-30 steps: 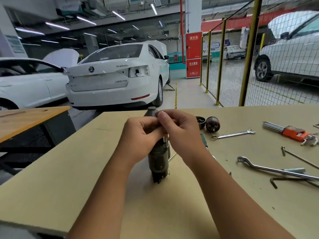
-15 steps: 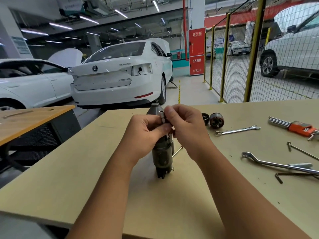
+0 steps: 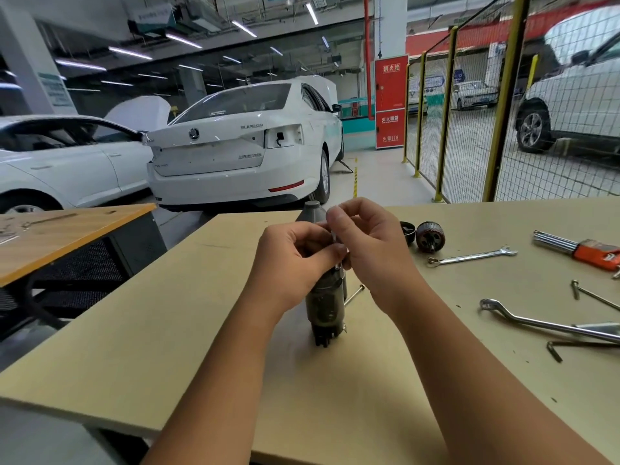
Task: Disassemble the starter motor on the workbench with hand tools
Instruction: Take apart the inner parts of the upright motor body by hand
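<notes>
The starter motor (image 3: 324,303), a dark grimy cylinder, stands upright on the workbench (image 3: 167,330), its grey nose sticking up behind my hands. My left hand (image 3: 295,260) grips the motor's upper body from the left. My right hand (image 3: 365,243) pinches a small silvery part, likely a long bolt or pin, at the motor's top right side. The fingers hide where that part meets the housing. A loose long bolt (image 3: 354,294) lies on the bench just right of the motor.
To the right lie an armature (image 3: 430,236), a black cap (image 3: 407,230), a combination spanner (image 3: 473,256), an orange hex key set (image 3: 580,249), an offset ring spanner (image 3: 543,322) and loose hex keys (image 3: 570,347). White cars and a mesh fence stand beyond the bench.
My right hand's fingers have lifted slightly at the top of the motor while pinching the small part. The left hand keeps its grip, and the motor stays upright.
</notes>
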Available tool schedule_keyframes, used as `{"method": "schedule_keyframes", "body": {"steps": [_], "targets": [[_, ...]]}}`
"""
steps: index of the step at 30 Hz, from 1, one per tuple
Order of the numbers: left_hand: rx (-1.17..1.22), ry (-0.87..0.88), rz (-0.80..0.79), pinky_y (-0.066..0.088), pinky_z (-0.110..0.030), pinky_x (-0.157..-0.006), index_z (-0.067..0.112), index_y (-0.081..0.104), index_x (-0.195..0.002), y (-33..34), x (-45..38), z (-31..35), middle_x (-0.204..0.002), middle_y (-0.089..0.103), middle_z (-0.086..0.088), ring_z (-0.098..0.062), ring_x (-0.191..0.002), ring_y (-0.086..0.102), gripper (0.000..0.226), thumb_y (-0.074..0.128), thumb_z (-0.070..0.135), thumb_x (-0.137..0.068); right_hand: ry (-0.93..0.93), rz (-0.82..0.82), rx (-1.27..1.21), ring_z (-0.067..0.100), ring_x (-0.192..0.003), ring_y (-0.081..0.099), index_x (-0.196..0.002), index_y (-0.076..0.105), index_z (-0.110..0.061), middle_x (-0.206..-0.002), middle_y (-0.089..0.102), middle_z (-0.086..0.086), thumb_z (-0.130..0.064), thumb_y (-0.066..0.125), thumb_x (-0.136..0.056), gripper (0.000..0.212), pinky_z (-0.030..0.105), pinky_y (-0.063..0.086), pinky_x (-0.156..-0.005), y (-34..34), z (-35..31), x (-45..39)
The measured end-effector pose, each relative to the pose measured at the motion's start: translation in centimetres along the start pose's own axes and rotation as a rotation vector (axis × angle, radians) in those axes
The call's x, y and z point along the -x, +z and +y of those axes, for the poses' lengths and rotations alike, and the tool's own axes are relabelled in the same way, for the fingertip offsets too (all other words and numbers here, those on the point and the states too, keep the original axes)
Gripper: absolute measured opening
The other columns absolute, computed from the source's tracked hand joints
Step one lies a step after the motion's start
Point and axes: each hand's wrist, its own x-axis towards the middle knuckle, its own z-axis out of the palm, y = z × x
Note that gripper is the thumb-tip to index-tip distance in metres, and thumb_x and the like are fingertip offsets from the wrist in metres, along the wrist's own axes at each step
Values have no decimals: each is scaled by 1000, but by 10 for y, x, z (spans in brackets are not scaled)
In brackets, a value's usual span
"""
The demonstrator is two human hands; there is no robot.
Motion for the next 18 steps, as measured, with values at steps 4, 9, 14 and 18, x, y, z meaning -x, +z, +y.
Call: {"method": "schedule_keyframes", "body": {"steps": [4, 9, 14, 18], "targets": [[78, 78, -12, 55, -11, -70, 40, 76, -89, 3, 5, 1, -84, 79, 13, -2, -81, 75, 29, 78, 10, -90, -22, -16, 41, 2, -67, 62, -90, 72, -19, -76, 70, -6, -23, 56, -104, 22, 15, 47, -56, 1, -1, 0], [159, 75, 95, 57, -14, -72, 34, 80, -93, 8, 5, -5, -88, 80, 12, -5, -82, 76, 27, 80, 8, -88, 41, -22, -39, 16, -81, 72, -103, 67, -18, -91, 75, 4, -27, 57, -104, 13, 23, 54, -62, 6, 2, 0], [225, 37, 228, 62, -24, -73, 26, 82, -93, 25, 11, -12, -86, 80, 8, -10, -82, 77, 15, 85, 15, -84, 35, -13, -35, 22, -85, 72, -93, 66, -18, -95, 76, 8, -24, 59, -103, 14, 34, 59, -71, 6, 5, 1], [242, 98, 215, 59, -21, -78, 33, 78, -102, 28, 16, -15, -93, 80, 10, -8, -90, 77, 26, 72, 8, -96, 53, -18, -18, 13, -85, 69, -97, 73, -19, -96, 75, 6, -23, 49, -108, 27, 27, 52, -68, 5, 3, 1]]}}
